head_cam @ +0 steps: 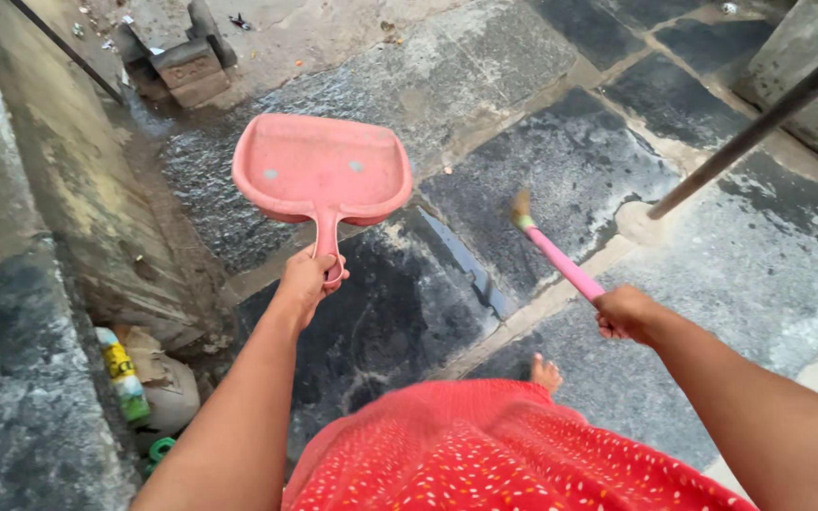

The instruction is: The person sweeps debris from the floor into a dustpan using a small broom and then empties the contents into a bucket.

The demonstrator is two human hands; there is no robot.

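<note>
Plastic, pink, held out over dark wet stone: the dustpan (322, 170) hangs in the air, tray tilted toward the viewer, its inside apparently empty, handle downward. Further left, against the wall (78, 180), litter sits in the gutter: a yellow-and-green bottle (123, 374), crumpled paper (149, 355), a green ring (159, 448).

Left hand (307, 281): fingers closed tight round the dustpan handle, arm extended.

Centre: red dotted skirt (485, 454), one bare foot (546, 374) showing beyond its hem, standing on the paving slabs (560, 161).

Right hand (623, 312): fist closed on a pink broom handle (562, 263), whose far end (521, 208) points up and away; the bristle end is out of view.

Judgement: sweep-and-collect stage, between strokes, pan not yet lowered. Next move likely calls for setting the pan's lip flat on a slab and drawing debris toward it.

Obstacles: uneven joints between slabs; a dark slanting pole (759, 123) at right; a metal block (186, 66) at the far kerb.
</note>
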